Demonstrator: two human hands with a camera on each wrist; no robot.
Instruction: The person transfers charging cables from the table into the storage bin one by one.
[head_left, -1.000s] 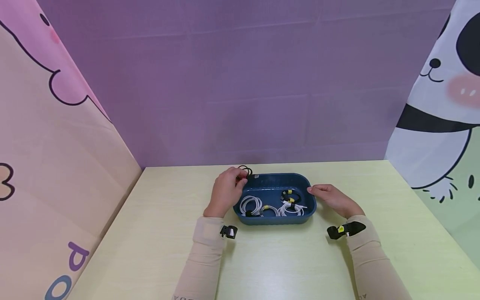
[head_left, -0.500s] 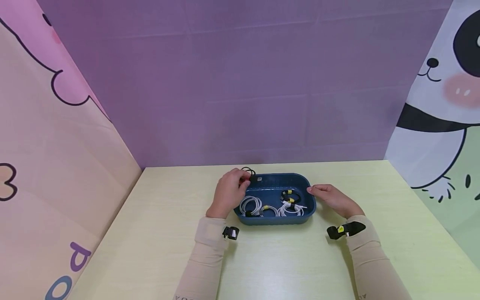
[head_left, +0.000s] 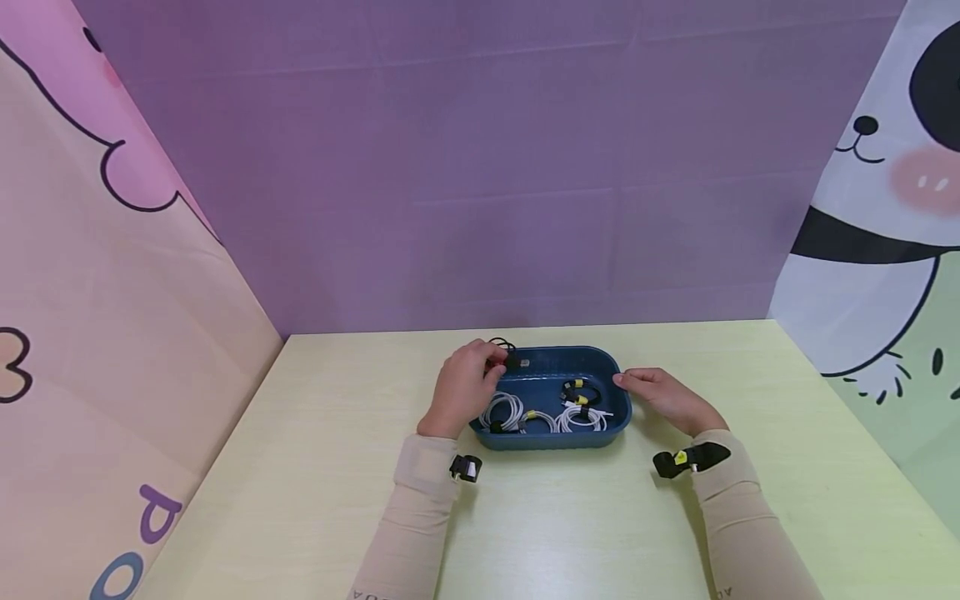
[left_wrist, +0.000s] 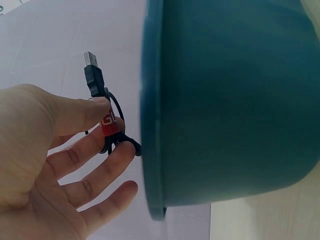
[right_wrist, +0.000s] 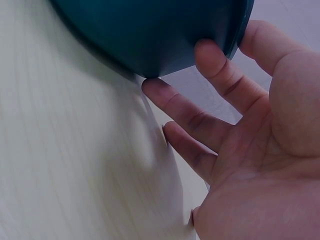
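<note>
My left hand [head_left: 465, 388] is over the left end of a blue plastic bin [head_left: 551, 443]. Between thumb and fingers it pinches a coiled black USB cable [left_wrist: 94, 80] bound with a red tie, held above the rim. At the opposite end, my right hand [head_left: 666, 397] pinches the bin's rim, thumb at the edge and a fingertip against the outer wall in the right wrist view. Inside the bin lie a white coiled cable [head_left: 516, 408] at the left, a smaller pale coil [head_left: 542, 418], another white coil [head_left: 596, 421] and a black cable with yellow bands [head_left: 581, 385].
The bin stands on a pale wooden table [head_left: 555, 517] near its back edge. Behind rises a purple cloth backdrop [head_left: 495, 167], with printed cloth panels at left and right. Small black cameras sit on both wrists.
My left hand has shifted slightly right, carrying the black USB cable further over the bin. The right hand and the bin stay nearly still.
</note>
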